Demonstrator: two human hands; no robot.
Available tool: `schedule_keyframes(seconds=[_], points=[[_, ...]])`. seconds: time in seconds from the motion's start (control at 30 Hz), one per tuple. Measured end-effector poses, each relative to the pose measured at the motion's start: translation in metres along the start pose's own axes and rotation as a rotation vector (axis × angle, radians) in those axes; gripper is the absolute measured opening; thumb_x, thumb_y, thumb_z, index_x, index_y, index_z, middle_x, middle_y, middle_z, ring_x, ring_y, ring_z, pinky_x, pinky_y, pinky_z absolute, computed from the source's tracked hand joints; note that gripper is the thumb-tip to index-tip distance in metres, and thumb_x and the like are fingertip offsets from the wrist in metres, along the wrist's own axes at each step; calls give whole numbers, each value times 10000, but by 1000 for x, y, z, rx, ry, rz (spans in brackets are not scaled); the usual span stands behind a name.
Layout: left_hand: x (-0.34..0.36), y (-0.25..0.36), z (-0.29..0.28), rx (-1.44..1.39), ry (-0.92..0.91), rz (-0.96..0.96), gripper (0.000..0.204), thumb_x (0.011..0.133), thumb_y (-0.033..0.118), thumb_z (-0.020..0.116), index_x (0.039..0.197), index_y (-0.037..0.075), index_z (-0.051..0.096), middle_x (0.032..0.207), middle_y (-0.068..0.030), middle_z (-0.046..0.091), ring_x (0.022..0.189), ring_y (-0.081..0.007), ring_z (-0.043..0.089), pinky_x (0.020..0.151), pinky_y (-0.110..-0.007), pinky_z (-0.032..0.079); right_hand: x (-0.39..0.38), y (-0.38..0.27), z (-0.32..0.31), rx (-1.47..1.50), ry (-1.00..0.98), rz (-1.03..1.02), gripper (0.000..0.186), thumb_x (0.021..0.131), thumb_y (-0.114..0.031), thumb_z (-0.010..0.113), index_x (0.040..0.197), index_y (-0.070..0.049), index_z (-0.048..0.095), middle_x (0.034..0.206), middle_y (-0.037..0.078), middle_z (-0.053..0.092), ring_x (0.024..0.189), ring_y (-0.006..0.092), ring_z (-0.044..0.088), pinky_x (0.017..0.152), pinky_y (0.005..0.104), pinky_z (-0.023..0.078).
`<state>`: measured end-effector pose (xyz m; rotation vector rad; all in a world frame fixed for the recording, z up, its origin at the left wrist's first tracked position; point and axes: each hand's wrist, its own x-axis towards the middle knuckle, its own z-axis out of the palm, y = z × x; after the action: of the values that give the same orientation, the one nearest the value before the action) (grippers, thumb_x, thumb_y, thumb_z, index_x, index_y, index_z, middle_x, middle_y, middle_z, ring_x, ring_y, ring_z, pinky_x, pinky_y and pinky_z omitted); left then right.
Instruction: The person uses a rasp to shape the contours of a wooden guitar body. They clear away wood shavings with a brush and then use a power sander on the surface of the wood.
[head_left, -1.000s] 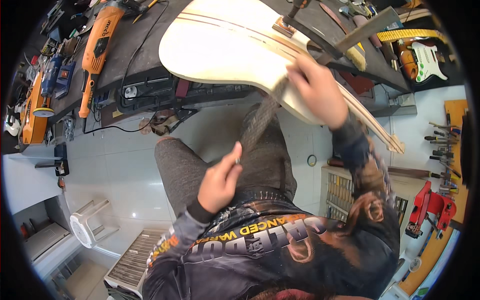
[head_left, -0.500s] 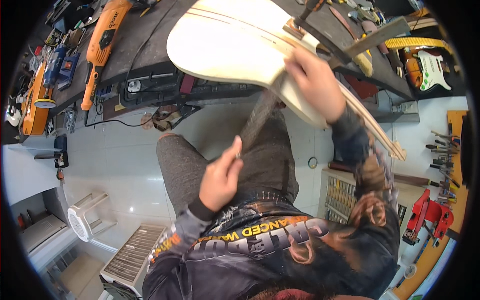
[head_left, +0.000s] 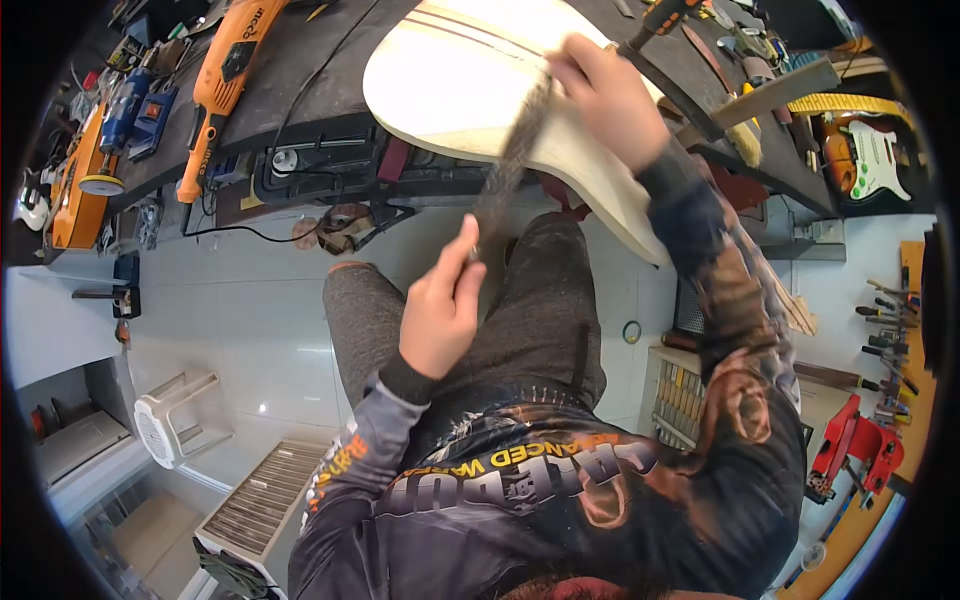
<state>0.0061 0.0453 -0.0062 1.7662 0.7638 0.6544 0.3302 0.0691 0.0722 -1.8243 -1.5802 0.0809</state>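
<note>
A pale wooden guitar body (head_left: 440, 85) with dark stripes lies at the bench's front edge, its curved side overhanging toward me. Slanting across that edge is a long, dark rasp (head_left: 513, 160), somewhat blurred. My left hand (head_left: 438, 315) grips the rasp's near end, thumb along the top, above my lap. At the far end, over the wood, my right hand (head_left: 615, 105) has its fingers closed on the rasp's tip. A bar clamp (head_left: 680, 98) stands on the body just beyond my right hand.
An orange power tool (head_left: 225, 85) with a black cord lies on the dark bench (head_left: 315, 95) at left, near a blue tool (head_left: 125, 110) with a disc. Brush (head_left: 743, 140) and guitar with white pickguard (head_left: 875, 160) are at right. A white stool (head_left: 170, 420) stands on the floor.
Both hands have moved away from me with the rasp, which reaches farther over the guitar body's edge. The whole view has shifted slightly.
</note>
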Motion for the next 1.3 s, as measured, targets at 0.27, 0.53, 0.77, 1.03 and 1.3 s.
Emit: schedule_keyframes(seconds=[0.27,0.53,0.77,1.03,1.3], points=[[-54,-5,6,20,-96,34,544,1059,-4,661,1596,39,586,1526,-265,667,1330,-382,727,1091,-400,572,-56,-11,-16,-8,-70,23,202,1087,-188,666,1072,12,641,936,233,740,886,441,721,792,481,558],[-10,4,6,-28,78,-75,552,1069,20,680,1610,50,574,1273,-248,768,1004,-361,798,885,-365,613,33,-10,15,-6,-143,-77,234,1108,-220,656,1093,14,645,967,236,751,886,431,729,782,471,564],[-27,1,17,61,110,73,560,1025,4,721,1574,27,610,1441,-265,718,1204,-400,777,986,-420,626,0,-1,-7,63,-193,-40,189,1100,-162,672,1112,25,654,1020,235,771,882,377,739,807,431,575],[-37,2,32,65,203,22,569,1048,14,701,1605,54,594,1258,-257,780,1054,-385,807,908,-420,626,14,2,8,51,-269,-88,201,1110,-185,669,1100,15,647,1023,209,788,924,337,778,822,410,589],[16,20,10,-14,207,-162,507,1096,8,629,1599,21,567,1069,-273,744,809,-375,752,752,-348,580,91,-2,39,65,-129,-302,189,1125,-164,661,1114,25,650,919,152,736,784,263,641,779,358,548]])
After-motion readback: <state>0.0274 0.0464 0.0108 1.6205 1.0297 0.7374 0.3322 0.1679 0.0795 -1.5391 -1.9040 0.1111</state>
